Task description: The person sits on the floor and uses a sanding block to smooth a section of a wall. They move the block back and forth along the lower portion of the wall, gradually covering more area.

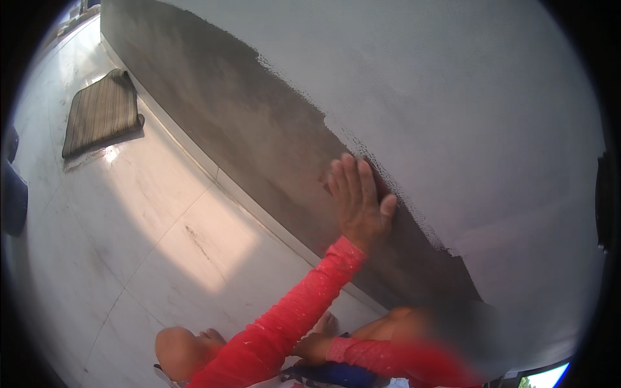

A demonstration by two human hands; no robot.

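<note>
My left hand (359, 200) is raised against the dark grey band of wall (246, 149), fingers stretched flat over a dark reddish pad (381, 183) that is mostly covered by them. The ragged edge of the lighter wall surface (472, 110) runs just beside the fingertips. My right hand (314, 347) is low at the bottom, close to my bare leg and blue clothing, partly behind my red left sleeve; its fingers are hidden.
A striped mat (100, 116) lies on the marble floor (149, 226) at upper left, beside a pale skirting (187, 149) along the wall. A dark blue object (16, 200) sits at the far left edge. My bare feet and legs show below.
</note>
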